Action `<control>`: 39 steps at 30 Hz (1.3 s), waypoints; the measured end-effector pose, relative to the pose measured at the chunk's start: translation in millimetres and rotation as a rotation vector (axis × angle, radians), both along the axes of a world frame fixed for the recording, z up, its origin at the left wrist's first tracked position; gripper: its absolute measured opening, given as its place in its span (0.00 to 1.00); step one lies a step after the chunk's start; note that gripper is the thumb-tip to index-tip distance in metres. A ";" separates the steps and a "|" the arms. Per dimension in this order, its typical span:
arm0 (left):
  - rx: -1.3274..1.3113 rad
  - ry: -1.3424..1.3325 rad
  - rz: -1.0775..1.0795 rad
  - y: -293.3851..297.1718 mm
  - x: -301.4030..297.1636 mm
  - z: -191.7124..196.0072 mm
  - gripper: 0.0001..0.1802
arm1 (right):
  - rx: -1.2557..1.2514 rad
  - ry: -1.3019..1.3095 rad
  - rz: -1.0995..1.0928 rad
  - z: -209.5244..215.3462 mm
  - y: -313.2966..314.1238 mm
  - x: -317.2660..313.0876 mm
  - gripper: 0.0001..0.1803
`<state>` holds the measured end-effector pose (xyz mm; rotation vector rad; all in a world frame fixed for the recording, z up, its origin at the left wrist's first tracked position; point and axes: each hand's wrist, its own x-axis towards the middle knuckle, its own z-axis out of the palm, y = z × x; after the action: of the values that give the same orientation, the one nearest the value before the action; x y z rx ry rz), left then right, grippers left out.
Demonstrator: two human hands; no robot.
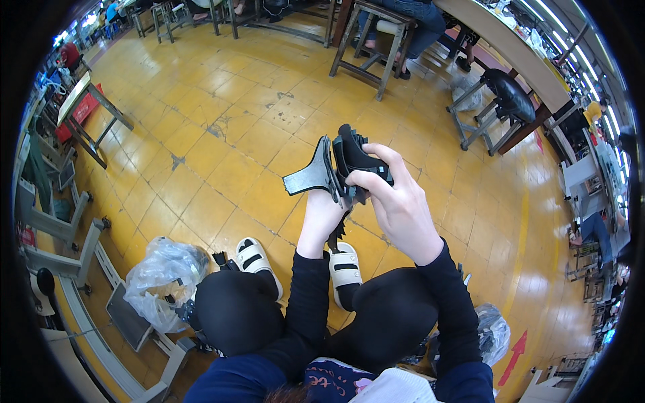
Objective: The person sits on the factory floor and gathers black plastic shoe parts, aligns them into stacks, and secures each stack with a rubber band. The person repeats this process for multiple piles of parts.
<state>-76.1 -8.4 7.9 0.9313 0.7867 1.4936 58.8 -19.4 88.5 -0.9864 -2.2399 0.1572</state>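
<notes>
A stack of black, curved cut pieces (pixel 355 156), like shoe-upper parts, is raised in front of my knees. My left hand (pixel 325 203) comes up from below and is closed around the lower part of the stack; most of its fingers are hidden behind the pieces. A flared piece with a grey face (pixel 310 176) sticks out to the left, over my left wrist. My right hand (pixel 398 205) grips the right side of the black pieces between thumb and bent fingers. Dark strips dangle beneath the stack.
A clear plastic bag (pixel 164 275) with dark contents stands left of my knees, another plastic bag (pixel 492 332) at the right. Metal frames (pixel 60 215) line the left side. Stools (pixel 373 47), a black-seated stool (pixel 507 94) and a long table (pixel 517 50) are farther off, with seated people.
</notes>
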 end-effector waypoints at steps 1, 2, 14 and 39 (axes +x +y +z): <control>0.009 -0.010 0.018 1.3 -0.6 -0.3 0.35 | -0.020 -0.006 -0.001 0.2 0.0 0.2 0.17; 0.019 -0.019 0.039 2.3 0.1 -1.7 0.35 | -0.040 -0.011 -0.001 0.6 0.0 0.4 0.17; 0.144 0.034 0.273 6.5 13.4 -2.4 0.37 | -0.203 0.071 0.004 3.7 -1.7 2.9 0.11; -0.204 -0.334 -0.674 -15.0 -9.9 4.0 0.29 | -0.330 0.286 0.098 25.0 -2.2 32.4 0.19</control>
<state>-86.0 -23.4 11.9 0.6721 0.3178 0.9176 91.2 -21.6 113.5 -0.9525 -2.0335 0.6861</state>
